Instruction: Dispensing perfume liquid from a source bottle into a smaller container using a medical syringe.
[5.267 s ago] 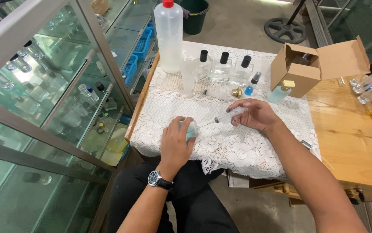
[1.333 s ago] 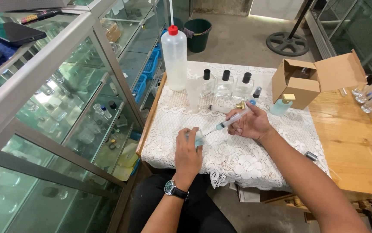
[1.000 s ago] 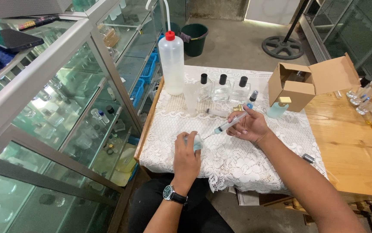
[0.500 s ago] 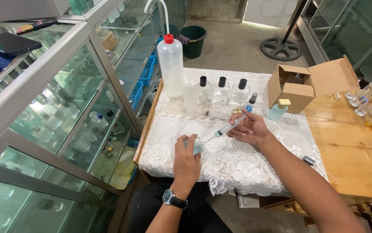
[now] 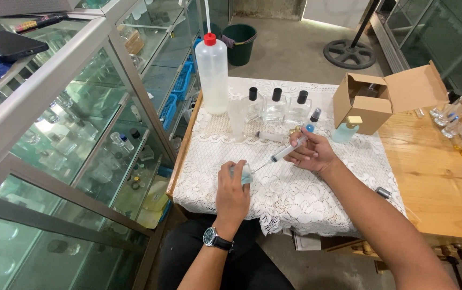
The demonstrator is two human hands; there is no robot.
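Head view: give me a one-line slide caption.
Left hand steadies a small clear bottle on the lace cloth while the right hand points a syringe at its mouth.

Open cardboard box (image 5: 373, 102), red-capped squeeze bottle (image 5: 213, 75), green bucket (image 5: 242, 43).

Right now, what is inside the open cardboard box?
The cardboard box is open, with flaps raised. Only its dim interior shows, with a faint clear shape at the back; its own walls hide the rest.
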